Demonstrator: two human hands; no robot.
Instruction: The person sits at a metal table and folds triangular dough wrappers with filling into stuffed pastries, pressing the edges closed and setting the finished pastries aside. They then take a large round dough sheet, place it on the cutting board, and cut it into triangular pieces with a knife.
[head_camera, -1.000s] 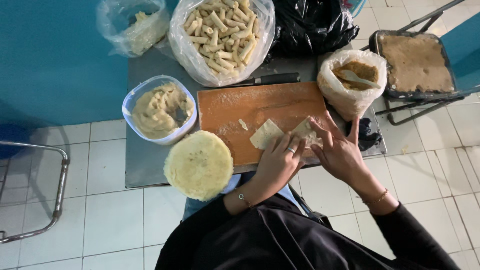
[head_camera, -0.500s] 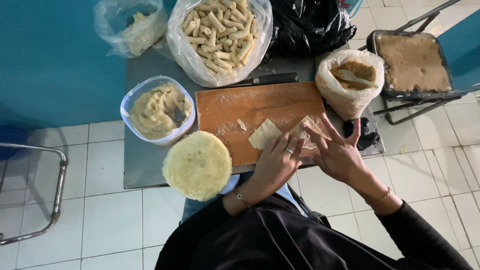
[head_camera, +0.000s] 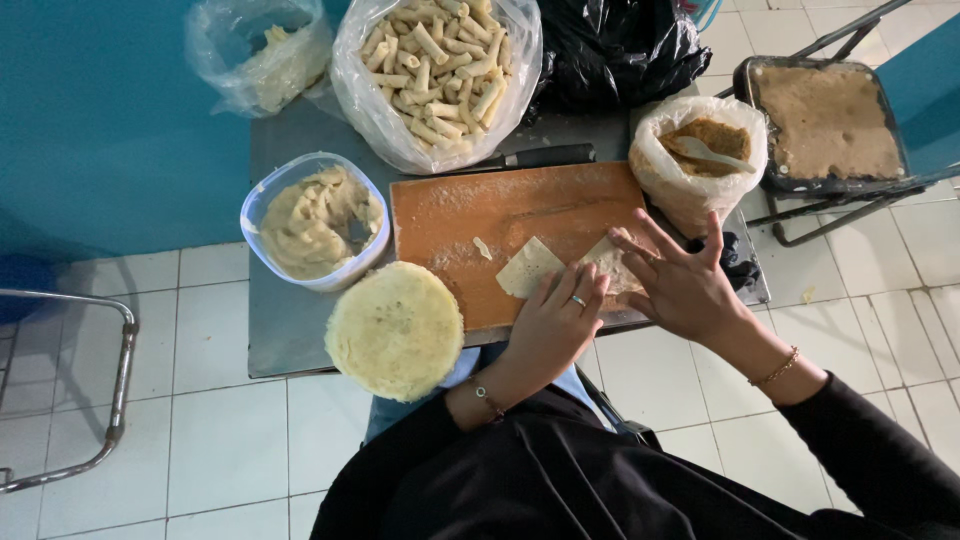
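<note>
A thin pale wrapper sheet (head_camera: 528, 266) lies on a floured wooden board (head_camera: 480, 215). My left hand (head_camera: 555, 325), with a ring, presses its fingers on the wrapper's near edge. My right hand (head_camera: 680, 285) rests on the wrapper's right part with fingers spread. What lies under the fingers is hidden. A round stack of wrappers (head_camera: 395, 330) sits at the board's near left corner.
A tub of pale filling (head_camera: 312, 220) stands left of the board. Behind are a bag of finished rolls (head_camera: 435, 65), a smaller clear bag (head_camera: 265, 55), a black bag (head_camera: 620, 45) and a knife (head_camera: 535, 157). A bag with brown filling and spoon (head_camera: 700, 150) and a tray (head_camera: 825, 120) stand right.
Both hands stay on the wrapper with only small finger shifts; the view has moved slightly.
</note>
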